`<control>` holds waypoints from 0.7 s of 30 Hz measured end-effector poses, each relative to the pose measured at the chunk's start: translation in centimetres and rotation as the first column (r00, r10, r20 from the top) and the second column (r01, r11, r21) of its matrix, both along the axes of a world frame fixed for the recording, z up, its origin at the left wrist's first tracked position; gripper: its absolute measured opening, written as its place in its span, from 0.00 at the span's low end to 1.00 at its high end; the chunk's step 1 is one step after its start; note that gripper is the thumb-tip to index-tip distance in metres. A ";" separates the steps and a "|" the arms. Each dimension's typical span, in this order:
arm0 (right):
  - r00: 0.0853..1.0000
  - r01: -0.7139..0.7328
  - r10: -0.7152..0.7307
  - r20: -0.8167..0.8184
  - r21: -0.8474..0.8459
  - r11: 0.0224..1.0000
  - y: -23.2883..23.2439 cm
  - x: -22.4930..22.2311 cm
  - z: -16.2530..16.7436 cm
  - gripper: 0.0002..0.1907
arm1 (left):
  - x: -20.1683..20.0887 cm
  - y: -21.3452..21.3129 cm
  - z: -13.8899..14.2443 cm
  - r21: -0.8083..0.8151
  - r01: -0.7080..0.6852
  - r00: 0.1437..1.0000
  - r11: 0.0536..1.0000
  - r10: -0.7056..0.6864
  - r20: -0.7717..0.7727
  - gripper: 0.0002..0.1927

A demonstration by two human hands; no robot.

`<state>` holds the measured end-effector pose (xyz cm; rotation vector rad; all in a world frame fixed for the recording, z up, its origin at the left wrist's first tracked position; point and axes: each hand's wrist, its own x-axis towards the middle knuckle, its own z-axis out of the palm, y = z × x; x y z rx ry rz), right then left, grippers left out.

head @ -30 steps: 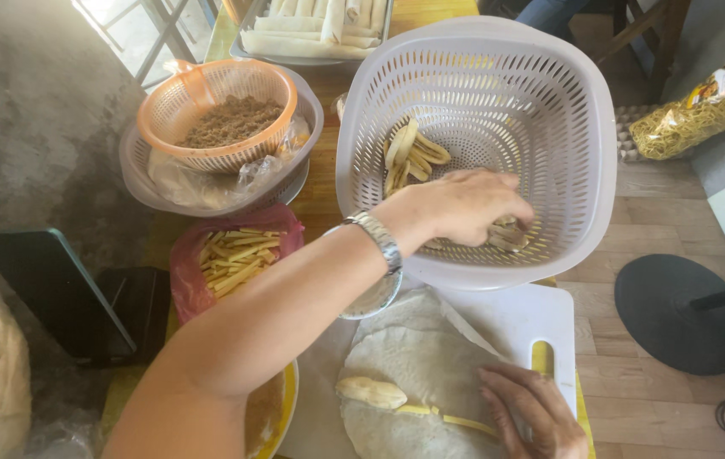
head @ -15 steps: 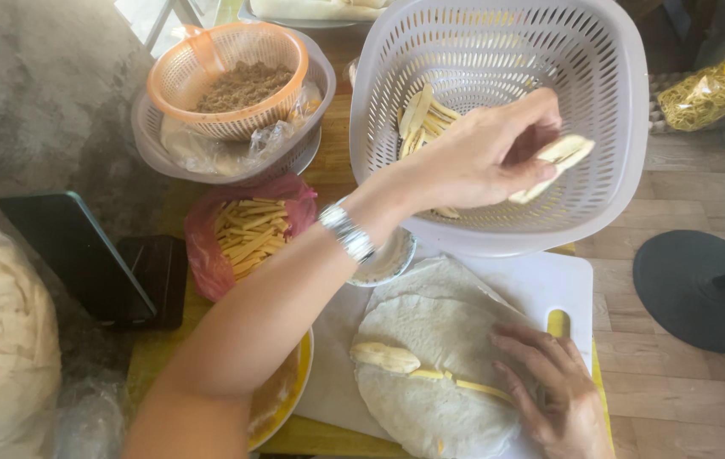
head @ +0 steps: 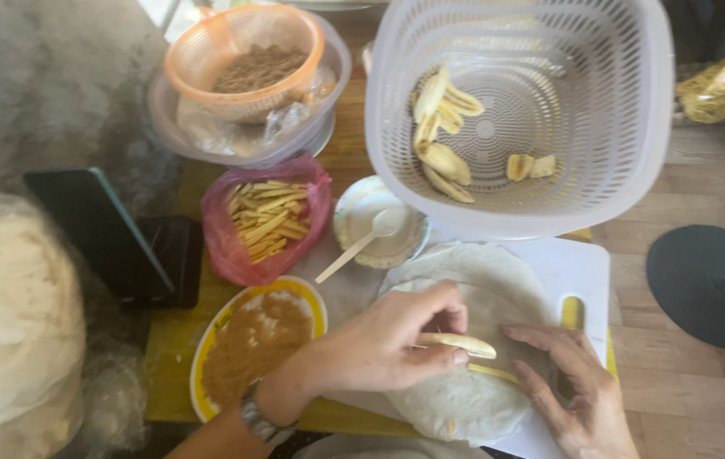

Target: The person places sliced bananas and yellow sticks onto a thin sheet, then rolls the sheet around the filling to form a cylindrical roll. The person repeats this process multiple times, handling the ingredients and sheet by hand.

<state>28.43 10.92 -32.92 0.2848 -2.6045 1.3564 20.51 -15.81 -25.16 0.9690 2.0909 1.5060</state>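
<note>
My left hand [head: 388,344], with a watch on the wrist, is shut on a pale banana slice [head: 468,343] and lays it on a round white wrapper [head: 473,280]. The wrapper lies on a white cutting board [head: 583,272]. My right hand [head: 570,387] rests flat on the wrapper's right side, fingers spread, beside a thin yellow strip [head: 491,372]. Behind the board stands a white plastic basket [head: 634,127] with several banana slices [head: 443,127] inside.
A pink bag of yellow strips [head: 265,217], a yellow plate of brown powder [head: 252,340] and a small white bowl with a spoon [head: 379,229] sit left of the board. An orange strainer [head: 248,59] stands behind. A phone [head: 95,229] and a stack of wrappers [head: 5,323] lie far left.
My left hand took a banana slice out of the basket and brought it down onto the wrapper. My right hand stayed on the wrapper.
</note>
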 end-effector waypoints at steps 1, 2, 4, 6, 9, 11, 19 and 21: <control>1.000 0.002 -0.002 0.003 0.012 1.000 -0.1 0.0 0.0 0.21 | 0.4 -1.4 0.1 0.045 -0.032 0.998 0.998 0.030 0.054 0.13; 1.000 0.003 -0.003 0.004 0.023 1.000 -0.2 -0.1 0.1 0.20 | 0.8 -2.9 0.3 0.079 -0.108 0.992 0.991 0.102 0.067 0.13; 1.000 0.014 -0.015 0.007 0.028 0.999 -0.3 -0.2 -0.1 0.19 | 2.1 -5.8 0.7 0.146 -0.256 0.965 0.956 0.244 0.096 0.13; 0.999 0.038 -0.038 0.012 0.020 0.999 -0.5 -0.2 -0.4 0.19 | 4.0 -8.6 1.2 -0.021 -0.483 0.876 0.875 0.483 0.007 0.12; 0.997 0.060 -0.061 0.043 0.015 0.998 -0.8 0.1 -0.9 0.18 | 6.5 -10.5 0.6 -0.155 -0.729 0.684 0.667 0.711 -0.163 0.12; 0.997 0.058 -0.059 0.042 0.041 0.997 -1.2 0.2 -1.2 0.18 | 8.1 -11.2 -0.1 -0.187 -0.810 0.585 0.556 0.749 -0.311 0.14; 0.999 0.048 -0.049 0.019 0.062 0.997 -2.0 1.0 -1.5 0.17 | 10.6 -13.1 -3.0 -0.237 -0.856 0.485 0.460 0.550 -0.680 0.18; 1.000 0.029 -0.028 -0.014 0.065 0.997 -2.0 1.0 -1.5 0.17 | 10.6 -13.2 -3.3 -0.303 -0.852 0.516 0.426 0.591 -0.620 0.17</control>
